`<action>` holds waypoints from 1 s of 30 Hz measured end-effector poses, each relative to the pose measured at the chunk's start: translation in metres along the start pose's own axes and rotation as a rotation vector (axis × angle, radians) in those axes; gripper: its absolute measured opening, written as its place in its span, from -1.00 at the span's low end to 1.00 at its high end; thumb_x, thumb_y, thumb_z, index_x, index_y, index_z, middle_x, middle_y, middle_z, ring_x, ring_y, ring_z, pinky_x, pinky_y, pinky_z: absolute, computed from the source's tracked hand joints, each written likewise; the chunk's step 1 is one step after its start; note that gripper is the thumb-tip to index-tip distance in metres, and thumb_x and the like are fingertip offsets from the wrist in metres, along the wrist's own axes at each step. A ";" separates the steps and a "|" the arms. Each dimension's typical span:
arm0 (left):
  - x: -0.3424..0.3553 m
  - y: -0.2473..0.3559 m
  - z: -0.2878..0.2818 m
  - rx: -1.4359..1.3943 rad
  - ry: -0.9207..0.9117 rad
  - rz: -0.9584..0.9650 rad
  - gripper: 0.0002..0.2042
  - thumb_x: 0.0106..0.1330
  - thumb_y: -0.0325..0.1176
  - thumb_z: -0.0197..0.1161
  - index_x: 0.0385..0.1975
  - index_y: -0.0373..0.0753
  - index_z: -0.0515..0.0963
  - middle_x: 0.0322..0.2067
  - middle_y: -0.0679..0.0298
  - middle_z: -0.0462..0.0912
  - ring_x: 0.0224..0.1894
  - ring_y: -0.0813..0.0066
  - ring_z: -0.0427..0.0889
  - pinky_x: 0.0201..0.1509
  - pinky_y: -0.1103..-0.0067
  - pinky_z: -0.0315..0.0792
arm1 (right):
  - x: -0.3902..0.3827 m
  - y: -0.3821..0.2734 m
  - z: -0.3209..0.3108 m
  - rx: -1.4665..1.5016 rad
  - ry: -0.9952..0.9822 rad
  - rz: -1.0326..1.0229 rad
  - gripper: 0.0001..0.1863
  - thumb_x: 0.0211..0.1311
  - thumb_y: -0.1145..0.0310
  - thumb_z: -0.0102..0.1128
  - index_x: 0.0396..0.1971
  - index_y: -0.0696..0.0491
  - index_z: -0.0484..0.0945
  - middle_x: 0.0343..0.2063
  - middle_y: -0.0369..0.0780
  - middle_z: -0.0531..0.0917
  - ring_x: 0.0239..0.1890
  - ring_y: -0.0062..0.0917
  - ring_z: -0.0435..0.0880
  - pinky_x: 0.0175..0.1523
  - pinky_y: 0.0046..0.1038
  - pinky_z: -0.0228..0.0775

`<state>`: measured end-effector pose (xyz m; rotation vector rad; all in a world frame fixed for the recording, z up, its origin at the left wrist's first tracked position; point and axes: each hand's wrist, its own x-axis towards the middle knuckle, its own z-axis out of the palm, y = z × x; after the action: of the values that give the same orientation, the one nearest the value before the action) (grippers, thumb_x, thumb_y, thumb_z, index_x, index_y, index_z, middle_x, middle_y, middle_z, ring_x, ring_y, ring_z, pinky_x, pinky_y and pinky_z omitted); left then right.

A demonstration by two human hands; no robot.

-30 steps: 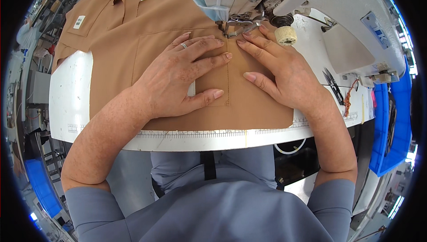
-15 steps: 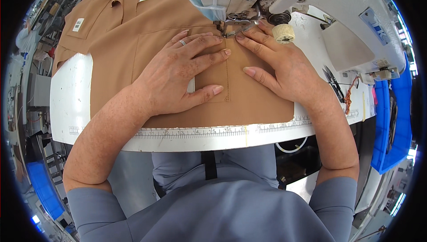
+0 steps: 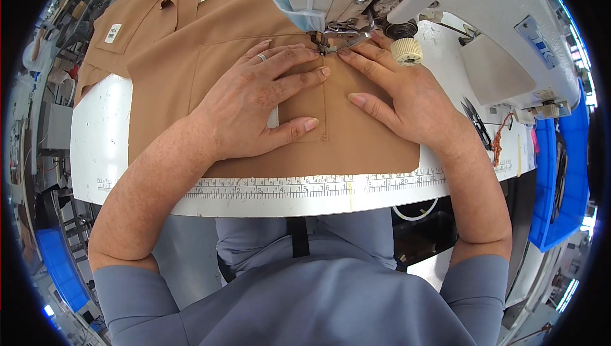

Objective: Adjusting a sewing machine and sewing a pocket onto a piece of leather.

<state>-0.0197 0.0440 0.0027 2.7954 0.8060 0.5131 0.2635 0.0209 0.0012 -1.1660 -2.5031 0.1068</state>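
Observation:
A brown fabric panel lies flat under the presser foot of a white sewing machine. Stitched onto the panel is a brown patch pocket, its seam line running up to the foot. My left hand rests flat on the pocket, fingers spread, fingertips just left of the foot. Part of a white piece shows beside my left thumb; the rest is hidden under the hand. On the panel right of the foot lies my right hand, fingers stretched, its fingertips close to the foot.
More brown fabric with a white label lies at the far left. Thread snips and a reddish cord lie right of my right wrist. A ruler strip runs along the table's near edge. Blue bins hang at the right.
The panel has slid slightly away from me under the foot, baring more of the ruler strip. Both hands keep nearly the same place and spread.

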 end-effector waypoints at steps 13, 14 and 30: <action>0.001 -0.001 0.002 -0.006 0.003 0.000 -0.42 0.24 -0.07 0.36 0.27 -0.15 0.56 0.34 0.03 0.43 0.40 -0.09 0.39 0.55 0.07 0.16 | 0.002 0.001 -0.001 0.002 0.016 0.003 -0.41 0.40 -0.01 0.21 0.29 0.02 0.52 0.20 -0.05 0.59 0.35 0.00 0.43 0.49 0.05 0.18; 0.001 -0.001 0.002 -0.006 0.010 0.003 -0.42 0.24 -0.07 0.36 0.27 -0.15 0.56 0.35 0.02 0.43 0.40 -0.09 0.39 0.55 0.07 0.16 | 0.002 0.001 0.000 0.005 0.015 0.000 -0.41 0.41 -0.02 0.20 0.29 0.02 0.52 0.20 -0.06 0.60 0.35 0.00 0.43 0.49 0.04 0.18; 0.003 -0.005 0.002 0.005 0.011 0.013 -0.41 0.24 -0.09 0.37 0.27 -0.18 0.57 0.34 0.00 0.44 0.43 -0.10 0.35 0.54 0.07 0.18 | 0.001 0.005 0.002 -0.017 0.023 0.021 -0.40 0.42 -0.06 0.17 0.27 0.06 0.51 0.20 -0.04 0.60 0.38 0.02 0.39 0.50 0.03 0.19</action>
<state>-0.0186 0.0494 0.0008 2.8066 0.7932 0.5304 0.2656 0.0253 -0.0018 -1.1939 -2.4767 0.0777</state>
